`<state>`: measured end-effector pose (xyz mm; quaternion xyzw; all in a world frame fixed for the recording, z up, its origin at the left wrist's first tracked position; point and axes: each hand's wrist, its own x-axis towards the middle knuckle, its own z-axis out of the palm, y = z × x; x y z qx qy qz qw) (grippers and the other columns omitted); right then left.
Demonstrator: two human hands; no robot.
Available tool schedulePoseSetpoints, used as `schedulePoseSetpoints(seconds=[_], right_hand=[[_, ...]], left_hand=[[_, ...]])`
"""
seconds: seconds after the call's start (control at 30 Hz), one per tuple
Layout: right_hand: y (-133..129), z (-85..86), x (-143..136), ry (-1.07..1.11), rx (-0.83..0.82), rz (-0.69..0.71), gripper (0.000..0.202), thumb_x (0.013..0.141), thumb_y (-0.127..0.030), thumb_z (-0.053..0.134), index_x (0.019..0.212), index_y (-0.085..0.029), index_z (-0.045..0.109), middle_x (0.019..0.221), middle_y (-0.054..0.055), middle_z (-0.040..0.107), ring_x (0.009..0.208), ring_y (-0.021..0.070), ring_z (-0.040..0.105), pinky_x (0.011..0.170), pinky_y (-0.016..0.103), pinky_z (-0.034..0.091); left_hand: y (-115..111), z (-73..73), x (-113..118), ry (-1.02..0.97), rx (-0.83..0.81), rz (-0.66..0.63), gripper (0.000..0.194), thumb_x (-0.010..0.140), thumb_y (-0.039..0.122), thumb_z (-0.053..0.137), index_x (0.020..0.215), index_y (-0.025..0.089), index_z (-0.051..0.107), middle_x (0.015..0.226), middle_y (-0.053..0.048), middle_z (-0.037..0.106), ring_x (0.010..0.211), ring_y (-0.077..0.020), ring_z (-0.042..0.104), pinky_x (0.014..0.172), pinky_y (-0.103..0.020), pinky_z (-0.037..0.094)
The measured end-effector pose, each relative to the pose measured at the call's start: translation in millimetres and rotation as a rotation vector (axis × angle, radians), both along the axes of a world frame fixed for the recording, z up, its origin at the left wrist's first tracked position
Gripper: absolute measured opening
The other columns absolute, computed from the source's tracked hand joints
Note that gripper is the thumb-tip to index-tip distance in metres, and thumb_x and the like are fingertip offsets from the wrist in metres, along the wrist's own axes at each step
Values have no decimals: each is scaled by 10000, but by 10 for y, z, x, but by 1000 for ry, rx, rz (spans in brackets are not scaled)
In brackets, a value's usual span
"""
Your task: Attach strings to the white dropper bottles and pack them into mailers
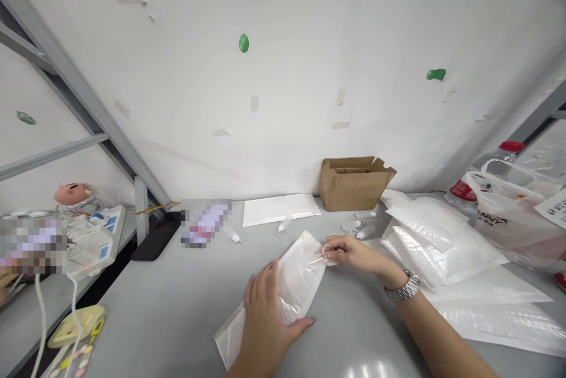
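A white bubble mailer (295, 283) lies slanted in front of me, its narrow end pointing away toward the wall. My left hand (265, 313) grips it across the middle, fingers on the left side and thumb stretched out over the right edge. At the mailer's far right corner, my right hand (342, 250) is closed in a pinch on a thin white loop (328, 248). A thin white strip runs from those fingertips onto the mailer; what it belongs to is hidden. A metal watch sits on my right wrist.
Behind stand an open cardboard box (357, 189) and a flat white mailer (280, 209). Small clear bottles (286, 223) with white caps lie around. More bubble mailers (442, 242) are piled at right beside a plastic bag (508, 219). A black stand (157, 239) is at left.
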<state>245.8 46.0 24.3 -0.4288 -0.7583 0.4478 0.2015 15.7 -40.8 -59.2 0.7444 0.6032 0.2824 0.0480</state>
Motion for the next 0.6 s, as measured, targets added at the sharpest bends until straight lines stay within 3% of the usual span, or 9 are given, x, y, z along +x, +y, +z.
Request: schedulePoseSetpoints(seconds=[0.13,0.23,0.3,0.43,0.6], right_hand=[[-38,60,-49,-62,78,-64,263,827,-379,510,703,-191,647,734,7,557,716,152,519,702,274,410],[-55,34,-107,-124,178,-141,222,821,-356,534,764,-197,680,765,27,578,785,177,525,738,297,410],[-71,14,-138,-132,199,-98,213,821,-339,543,764,-196,690,757,36,590,809,188,523,758,308,411],[-112,-3,-192,12,92,31,194,813,-334,566,788,-201,705,788,32,620,835,174,544,793,295,424],[-103,-25,-222,194,-19,42,297,861,-325,490,1113,-216,604,987,41,648,877,157,591,772,283,469]], left_hand=[[-15,49,26,12,-7,-21,815,679,351,601,1380,218,209,1173,-125,544,1079,-317,499,952,-504,323],[-11,92,18,31,-21,-55,794,685,260,562,1388,233,195,1107,-102,577,1017,-293,529,927,-473,351],[-2,139,3,55,-15,-82,792,687,233,548,1393,250,188,1090,-86,583,1007,-288,531,924,-468,356],[33,259,-25,83,14,-111,733,704,223,531,1381,244,249,1074,-88,575,998,-286,530,913,-459,369],[100,335,-69,-4,-76,-41,690,698,279,543,1346,189,325,987,-97,591,931,-282,553,825,-426,434]])
